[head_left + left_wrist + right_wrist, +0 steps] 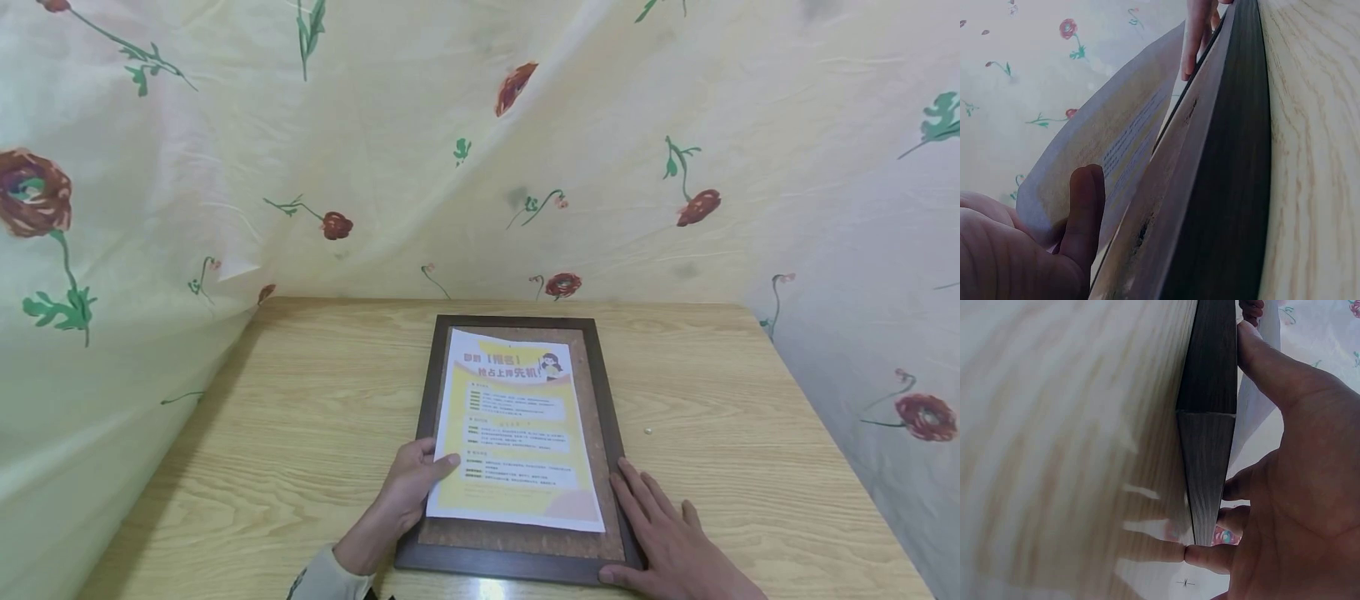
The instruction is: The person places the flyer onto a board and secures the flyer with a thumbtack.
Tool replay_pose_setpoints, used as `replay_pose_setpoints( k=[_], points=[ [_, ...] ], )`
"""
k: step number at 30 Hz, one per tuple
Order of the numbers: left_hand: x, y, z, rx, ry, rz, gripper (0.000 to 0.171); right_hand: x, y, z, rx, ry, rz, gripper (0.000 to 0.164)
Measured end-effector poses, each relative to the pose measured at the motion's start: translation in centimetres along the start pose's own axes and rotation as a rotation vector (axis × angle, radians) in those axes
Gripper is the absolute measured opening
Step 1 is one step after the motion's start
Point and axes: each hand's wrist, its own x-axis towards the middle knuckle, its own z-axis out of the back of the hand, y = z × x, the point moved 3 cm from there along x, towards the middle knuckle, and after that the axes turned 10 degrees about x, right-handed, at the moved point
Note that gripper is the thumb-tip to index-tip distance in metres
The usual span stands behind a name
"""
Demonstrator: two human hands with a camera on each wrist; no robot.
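Observation:
A printed poster [517, 433] in yellow and white lies over a dark-framed cork board [525, 542] on the table. My left hand [420, 479] pinches the poster's left edge, thumb on its printed face. In the left wrist view the paper [1104, 137] bows up off the board near that hand. A small dark dot shows at the poster's top middle. My right hand [667, 533] rests at the frame's lower right corner, fingers fairly straight along the right side and thumb at the bottom edge. The right wrist view shows the frame's dark corner [1207, 412] beside the thumb.
The wooden table [300, 433] extends to both sides of the board. A small pale object [648, 431] lies right of the frame. A flower-patterned cloth [405, 150] hangs behind the table and along its sides.

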Motion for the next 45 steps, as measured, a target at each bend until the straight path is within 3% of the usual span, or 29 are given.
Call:
replay_pose_setpoints(
  k=[17,45],
  points=[
    [0.6,0.44,-0.22,0.012,-0.019,0.038,0.041,0.04,0.01,-0.15,-0.001,-0.003,-0.003,0.119],
    [1.03,0.45,-0.66,0.026,0.03,0.001,0.04,0.08,0.06,-0.08,0.0,0.004,-0.022,0.119]
  ],
)
